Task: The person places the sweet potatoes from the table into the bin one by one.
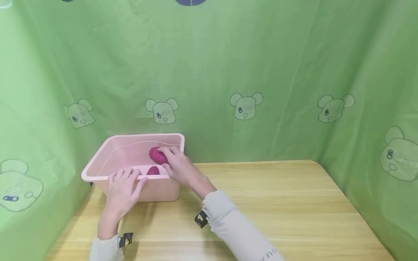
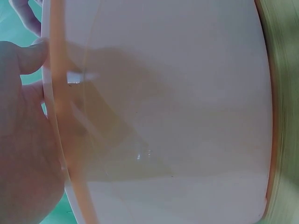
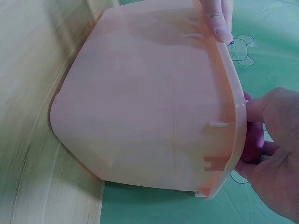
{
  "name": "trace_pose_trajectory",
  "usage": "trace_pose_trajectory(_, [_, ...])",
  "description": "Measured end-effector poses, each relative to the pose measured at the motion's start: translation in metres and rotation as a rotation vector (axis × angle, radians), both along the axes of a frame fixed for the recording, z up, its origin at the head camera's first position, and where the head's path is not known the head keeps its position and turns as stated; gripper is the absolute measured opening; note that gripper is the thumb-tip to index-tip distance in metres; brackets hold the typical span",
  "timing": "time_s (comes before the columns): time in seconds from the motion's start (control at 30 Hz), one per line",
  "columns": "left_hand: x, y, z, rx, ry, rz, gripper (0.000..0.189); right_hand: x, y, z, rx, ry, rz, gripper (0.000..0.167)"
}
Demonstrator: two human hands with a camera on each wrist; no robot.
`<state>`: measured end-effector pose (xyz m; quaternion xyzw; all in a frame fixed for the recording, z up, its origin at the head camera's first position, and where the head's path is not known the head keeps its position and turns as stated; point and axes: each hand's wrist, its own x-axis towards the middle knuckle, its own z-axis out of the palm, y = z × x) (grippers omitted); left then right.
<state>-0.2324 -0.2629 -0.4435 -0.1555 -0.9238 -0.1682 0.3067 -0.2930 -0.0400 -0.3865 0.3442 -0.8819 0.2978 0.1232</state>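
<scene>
At the left of the table stands a pink plastic bin (image 1: 156, 188), shown from outside in both wrist views. My left hand (image 1: 122, 190) grips its near rim, the fingers hooked over into the bin; the thumb (image 2: 32, 57) lies against the rim in the left wrist view. With my right hand (image 1: 179, 168) I hold a smooth magenta oval object (image 1: 157, 155) above the bin's floor, near its right side. In the right wrist view the rim partly hides this oval object (image 3: 253, 142). A second magenta object (image 1: 152, 170) lies inside, partly covered by the near wall.
The wooden table (image 1: 277, 203) extends to the right of the bin. A green curtain (image 1: 209, 72) printed with bear heads surrounds the table at the back and both sides, close behind the bin.
</scene>
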Motion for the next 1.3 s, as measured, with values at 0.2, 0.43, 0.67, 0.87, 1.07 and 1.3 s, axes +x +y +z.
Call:
trace_pose_trajectory(0.2, [0.002,0.001,0.000,0.009,0.007,0.010,0.025,0.000,-0.003,0.001,0.019,0.009,0.008,0.052])
trace_pose_trajectory(0.43, [0.003,0.005,0.000,0.008,0.003,-0.001,0.026,0.002,0.001,0.000,0.028,0.025,0.012,0.049])
trace_pose_trajectory(0.67, [0.002,0.003,0.004,-0.003,0.006,0.005,0.030,0.005,0.009,-0.001,0.001,0.065,0.020,0.049])
trace_pose_trajectory(0.87, [0.003,-0.001,0.005,0.061,0.030,-0.019,0.026,0.006,0.017,-0.002,-0.028,0.117,0.022,0.045])
trace_pose_trajectory(1.07, [0.006,-0.003,0.005,0.095,0.023,-0.029,0.023,0.010,0.028,-0.006,-0.046,0.089,-0.004,0.045])
trace_pose_trajectory(1.3, [0.003,0.003,0.013,0.081,0.041,-0.061,0.021,0.014,0.054,-0.008,-0.062,0.117,-0.062,0.042])
